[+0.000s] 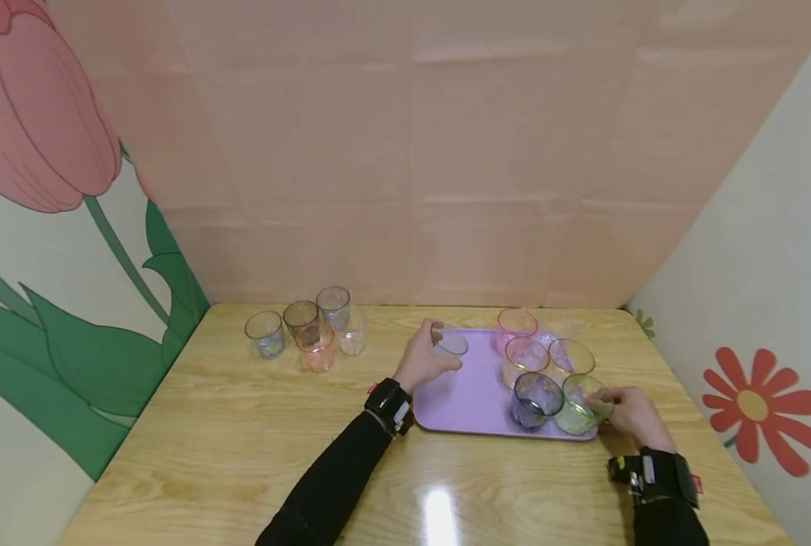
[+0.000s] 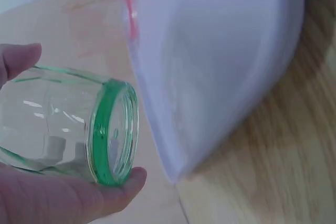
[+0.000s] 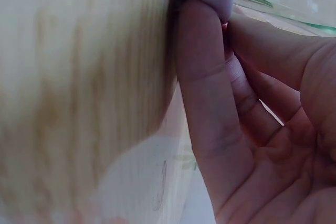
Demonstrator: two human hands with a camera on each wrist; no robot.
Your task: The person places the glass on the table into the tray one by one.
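Note:
My left hand [image 1: 427, 358] holds a clear drinking glass [image 2: 58, 124], thumb and fingers on opposite sides of it. The glass has a green-tinted base and is in the air over the left end of a purple tray [image 1: 463, 402]. At the tray's front right corner, my right hand [image 1: 627, 413] pinches the rim, with fingers [image 3: 202, 72] against the outer edge. Close beside these fingers stands a green glass [image 1: 579, 417]. Also on the tray are a dark glass [image 1: 537, 402], a pink glass [image 1: 516, 324] and yellow-rimmed glasses [image 1: 571, 358].
On the table's left side stands a group of several glasses, among them a blue-grey glass [image 1: 267, 337], a brown glass [image 1: 302, 318] and an orange glass [image 1: 318, 353]. A pinkish covered wall [image 1: 405, 189] rises behind the wooden table [image 1: 242, 432].

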